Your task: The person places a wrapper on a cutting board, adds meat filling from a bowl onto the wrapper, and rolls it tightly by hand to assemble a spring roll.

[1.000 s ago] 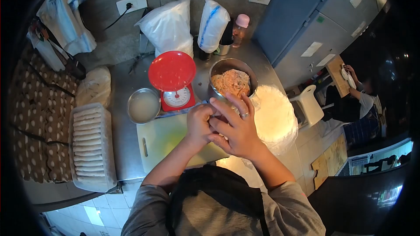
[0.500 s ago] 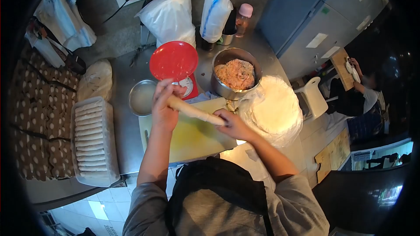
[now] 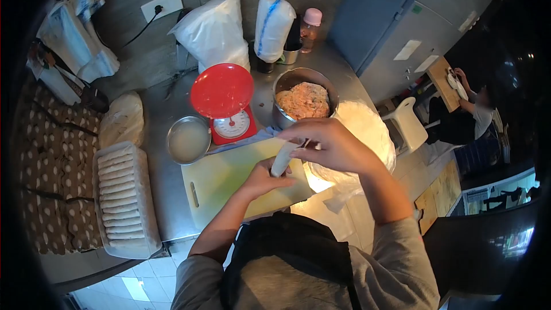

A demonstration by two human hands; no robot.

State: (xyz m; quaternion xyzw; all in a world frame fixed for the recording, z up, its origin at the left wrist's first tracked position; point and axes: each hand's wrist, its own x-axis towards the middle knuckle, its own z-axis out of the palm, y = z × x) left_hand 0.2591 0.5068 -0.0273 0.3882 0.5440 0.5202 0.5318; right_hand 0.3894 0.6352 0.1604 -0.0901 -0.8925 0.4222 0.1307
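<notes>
The left hand (image 3: 267, 179) is closed round the lower part of a pale roll (image 3: 281, 161), which tilts upward over the right part of the cutting board (image 3: 221, 183). The right hand (image 3: 330, 144) arches across the roll's upper end, thumb and fingers bent close to it; whether they pinch it, I cannot tell.

Behind the board on the bench (image 3: 166, 201), a deep metal pot (image 3: 283, 82) holds an orange, lumpy mixture (image 3: 302, 101), heaped in the middle. To the left, a shallow metal bowl (image 3: 170, 144) contains cloudy, whitish liquid (image 3: 190, 141), just beside a red scale (image 3: 241, 135) whose dish (image 3: 222, 90) carries only pale specks. Farther left, a translucent plastic tub (image 3: 151, 224) is packed with similar rolls (image 3: 121, 194) in one stacked-looking row.
</notes>
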